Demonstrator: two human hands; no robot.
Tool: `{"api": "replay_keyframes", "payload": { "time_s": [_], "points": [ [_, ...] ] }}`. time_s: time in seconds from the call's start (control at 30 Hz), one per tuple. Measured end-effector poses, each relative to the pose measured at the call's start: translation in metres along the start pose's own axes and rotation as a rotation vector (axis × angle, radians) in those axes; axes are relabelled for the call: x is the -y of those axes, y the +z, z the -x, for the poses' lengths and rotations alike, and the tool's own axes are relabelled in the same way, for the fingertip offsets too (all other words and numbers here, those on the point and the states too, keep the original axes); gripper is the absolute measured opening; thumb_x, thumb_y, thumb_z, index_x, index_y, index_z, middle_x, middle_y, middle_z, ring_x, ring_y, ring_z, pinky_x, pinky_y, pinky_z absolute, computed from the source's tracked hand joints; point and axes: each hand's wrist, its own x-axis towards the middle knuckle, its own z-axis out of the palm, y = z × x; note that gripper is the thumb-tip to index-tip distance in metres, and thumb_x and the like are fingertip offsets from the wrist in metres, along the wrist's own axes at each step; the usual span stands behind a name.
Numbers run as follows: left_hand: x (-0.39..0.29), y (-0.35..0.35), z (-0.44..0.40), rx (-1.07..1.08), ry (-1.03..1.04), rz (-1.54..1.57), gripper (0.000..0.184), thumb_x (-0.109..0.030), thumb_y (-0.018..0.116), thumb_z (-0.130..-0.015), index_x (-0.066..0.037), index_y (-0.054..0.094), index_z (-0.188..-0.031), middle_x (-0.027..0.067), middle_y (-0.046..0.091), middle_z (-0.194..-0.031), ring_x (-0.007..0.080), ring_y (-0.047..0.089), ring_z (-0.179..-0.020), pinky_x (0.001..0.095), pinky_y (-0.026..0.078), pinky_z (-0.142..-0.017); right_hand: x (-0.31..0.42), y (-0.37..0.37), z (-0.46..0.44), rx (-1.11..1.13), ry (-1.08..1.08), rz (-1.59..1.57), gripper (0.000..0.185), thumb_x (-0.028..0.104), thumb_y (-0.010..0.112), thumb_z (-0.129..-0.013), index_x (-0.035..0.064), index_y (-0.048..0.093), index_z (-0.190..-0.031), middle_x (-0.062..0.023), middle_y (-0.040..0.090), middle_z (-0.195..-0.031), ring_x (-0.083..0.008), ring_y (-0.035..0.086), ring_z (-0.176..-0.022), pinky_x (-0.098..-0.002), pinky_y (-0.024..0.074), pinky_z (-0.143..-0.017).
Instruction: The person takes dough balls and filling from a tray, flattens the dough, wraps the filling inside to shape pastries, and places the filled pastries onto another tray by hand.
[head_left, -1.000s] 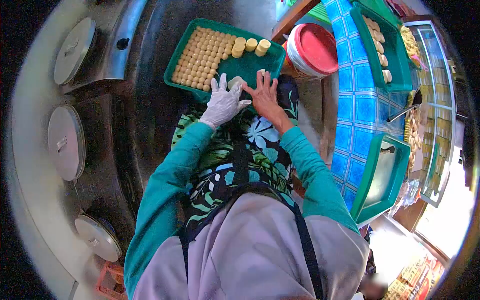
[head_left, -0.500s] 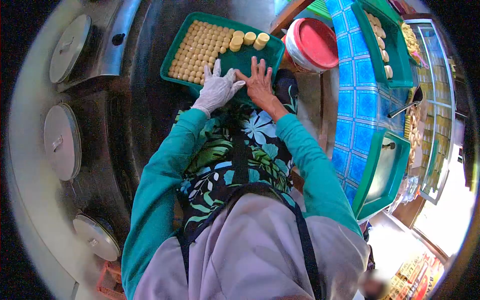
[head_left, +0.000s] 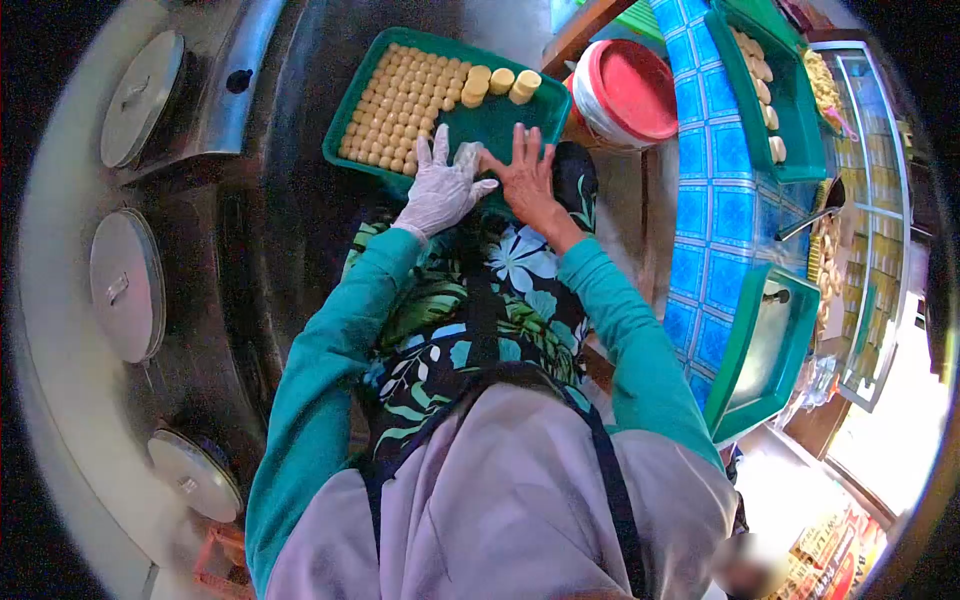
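Note:
A green tray [head_left: 556, 118] lies tilted at the near end of the dark surface, by my lap. Rows of small round tan pastry pieces [head_left: 405, 100] fill its left side. At its upper right stand short stacks of round pale yellow discs [head_left: 523, 87]. My left hand [head_left: 445, 187], in a thin white glove, is over the tray's near edge with fingers spread. Bare, my right hand [head_left: 530, 185] is beside it, fingers stretched out and its thumb side meeting the gloved fingers. Whether anything small lies where the hands meet is hidden.
Right of the tray stands a bucket with a red lid [head_left: 635, 90]. The blue-checked table [head_left: 700, 240] holds green trays [head_left: 765, 350], one with oblong pale pieces [head_left: 765, 90]. Round metal lids [head_left: 128, 285] line the left side.
Both hands have shifted slightly toward me, and the right fingers are spread a little differently. The tray's contents look the same.

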Motion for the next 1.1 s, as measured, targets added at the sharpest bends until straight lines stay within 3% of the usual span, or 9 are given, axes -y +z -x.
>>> {"api": "replay_keyframes", "payload": {
  "time_s": [0.17, 0.27, 0.4, 0.57, 0.87, 0.97, 1.03, 1.07, 1.1],
  "points": [
    [0.002, -0.006, -0.011, 0.091, 0.01, -0.031, 0.064, -0.055, 0.045, -0.093, -0.006, 0.049, -0.134, 0.0109, 0.051, -0.136, 0.0533, 0.023, -0.137, 0.0706, 0.009, -0.108, -0.002, -0.01, -0.009, -0.041, -0.007, 0.038, 0.064, 0.004, 0.052, -0.083, 0.0345, 0.047, -0.139, -0.0288, 0.018, -0.152, -0.0507, 0.022, -0.136, -0.0673, 0.0234, -0.104],
    [-0.002, 0.006, 0.004, -0.018, 0.041, -0.017, 0.061, -0.054, 0.043, -0.095, -0.008, 0.051, -0.134, 0.0092, 0.048, -0.142, 0.0521, 0.027, -0.136, 0.0726, 0.013, -0.105, 0.003, -0.007, 0.0, -0.017, -0.035, 0.03, 0.043, 0.014, 0.048, -0.091, 0.0289, 0.058, -0.13, -0.0301, 0.018, -0.152, -0.052, 0.018, -0.138, -0.0668, 0.0215, -0.106],
    [-0.003, -0.002, -0.005, 0.131, -0.007, 0.009, 0.059, -0.052, 0.043, -0.096, -0.011, 0.047, -0.138, 0.0085, 0.045, -0.145, 0.0504, 0.027, -0.136, 0.0722, 0.017, -0.104, 0.0, -0.015, 0.003, 0.079, 0.02, -0.068, 0.043, 0.014, 0.048, -0.09, 0.0288, 0.057, -0.13, -0.0316, 0.019, -0.151, -0.0522, 0.018, -0.138, -0.0666, 0.023, -0.106],
    [0.003, -0.002, 0.013, 0.027, -0.029, -0.037, 0.057, -0.05, 0.042, -0.097, -0.019, 0.039, -0.144, 0.0053, 0.046, -0.144, 0.0515, 0.033, -0.133, 0.0727, 0.016, -0.104, 0.005, -0.004, -0.006, -0.066, 0.02, -0.044, 0.046, 0.012, 0.049, -0.089, 0.0287, 0.058, -0.13, -0.0335, 0.021, -0.149, -0.0533, 0.02, -0.137, -0.068, 0.0232, -0.105],
    [0.008, -0.001, 0.016, 0.001, -0.063, 0.0, 0.057, -0.051, 0.042, -0.097, -0.02, 0.04, -0.145, 0.0057, 0.047, -0.144, 0.0534, 0.03, -0.133, 0.0739, 0.016, -0.103, 0.001, 0.005, -0.025, -0.006, 0.021, -0.132, 0.052, 0.011, 0.049, -0.087, 0.0296, 0.053, -0.135, -0.0351, 0.018, -0.149, -0.0576, 0.018, -0.136, -0.0703, 0.0196, -0.105],
    [0.012, -0.001, 0.02, -0.02, -0.081, -0.027, 0.047, -0.041, 0.051, -0.095, -0.018, 0.051, -0.137, 0.0091, 0.055, -0.136, 0.0479, 0.039, -0.13, 0.0661, 0.023, -0.106, 0.008, -0.005, -0.021, 0.024, -0.025, -0.077, 0.054, 0.01, 0.05, -0.086, 0.0293, 0.052, -0.136, -0.0354, 0.018, -0.149, -0.0579, 0.018, -0.136, -0.0703, 0.0197, -0.105],
    [0.021, 0.012, 0.024, -0.327, -0.134, 0.352, 0.034, -0.024, 0.062, -0.09, -0.016, 0.062, -0.123, 0.0128, 0.064, -0.121, 0.0402, 0.053, -0.12, 0.0524, 0.036, -0.105, 0.01, -0.001, -0.015, -0.023, -0.079, 0.013, 0.054, 0.009, 0.051, -0.085, 0.0289, 0.052, -0.136, -0.0355, 0.019, -0.149, -0.0579, 0.018, -0.136, -0.0705, 0.0192, -0.105],
    [0.021, 0.013, 0.022, -0.527, -0.1, 0.386, 0.017, -0.012, 0.066, -0.085, -0.013, 0.068, -0.101, 0.0136, 0.069, -0.096, 0.0339, 0.064, -0.097, 0.0423, 0.049, -0.087, 0.01, 0.001, -0.014, -0.027, -0.033, -0.061, 0.055, 0.007, 0.051, -0.084, 0.0302, 0.053, -0.135, -0.0334, 0.019, -0.149, -0.0552, 0.02, -0.136, -0.0692, 0.0212, -0.105],
    [0.021, 0.014, 0.021, -0.528, -0.102, 0.389, 0.017, -0.012, 0.066, -0.085, -0.013, 0.068, -0.101, 0.0136, 0.069, -0.096, 0.0339, 0.064, -0.097, 0.0423, 0.049, -0.087, 0.009, 0.003, -0.013, -0.031, 0.007, -0.134, 0.056, 0.005, 0.051, -0.084, 0.0315, 0.054, -0.133, -0.0313, 0.02, -0.15, -0.0525, 0.023, -0.135, -0.0678, 0.0232, -0.105]
  ]
}}
